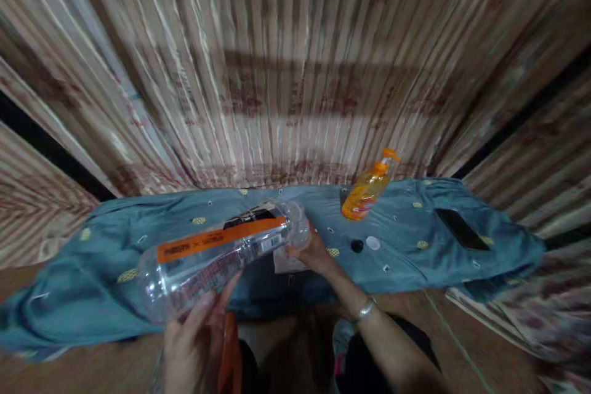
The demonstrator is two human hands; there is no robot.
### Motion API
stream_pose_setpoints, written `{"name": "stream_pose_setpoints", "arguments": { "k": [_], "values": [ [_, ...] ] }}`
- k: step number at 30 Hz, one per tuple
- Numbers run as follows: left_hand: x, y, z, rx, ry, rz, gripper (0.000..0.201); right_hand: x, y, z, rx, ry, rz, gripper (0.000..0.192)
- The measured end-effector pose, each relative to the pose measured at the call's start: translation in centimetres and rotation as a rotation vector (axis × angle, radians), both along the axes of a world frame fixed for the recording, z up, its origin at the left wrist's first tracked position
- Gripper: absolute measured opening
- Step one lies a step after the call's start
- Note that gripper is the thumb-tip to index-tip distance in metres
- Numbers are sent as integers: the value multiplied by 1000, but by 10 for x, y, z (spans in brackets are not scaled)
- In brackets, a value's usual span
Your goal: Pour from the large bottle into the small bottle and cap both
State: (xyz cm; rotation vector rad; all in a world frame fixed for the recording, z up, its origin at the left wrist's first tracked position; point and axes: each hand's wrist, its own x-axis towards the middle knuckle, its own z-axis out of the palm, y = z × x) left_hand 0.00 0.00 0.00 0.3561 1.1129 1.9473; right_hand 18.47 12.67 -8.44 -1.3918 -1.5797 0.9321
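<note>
A large clear plastic bottle [221,246] with an orange-and-black label lies tilted across the view, its narrower end raised to the right. My left hand [203,320] is closed around its lower part from below. At the narrow end, my right hand [309,252] is closed on a small clear plastic container [299,226] held against the bottle. Whether the two are joined or only touching, I cannot tell. Just below my right hand a whitish flat piece [287,263] shows on the cloth. The bottle appears to hold no coloured liquid.
A teal patterned cloth [406,271] covers the long surface. On it stand a pump bottle of orange liquid [364,196], a black cap [357,246], a white disc [372,243] and a dark phone [462,229]. A striped curtain [295,86] hangs behind.
</note>
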Motion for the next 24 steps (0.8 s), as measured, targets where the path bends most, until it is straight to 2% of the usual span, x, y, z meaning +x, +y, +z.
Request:
{"name": "stream_pose_setpoints", "arguments": {
  "k": [14, 24],
  "values": [
    [1, 1, 2, 26, 32, -19, 46, 3, 2, -1, 40, -2, 22, 49],
    [2, 1, 4, 15, 40, -16, 41, 5, 4, -4, 32, -14, 27, 58]
  ]
}}
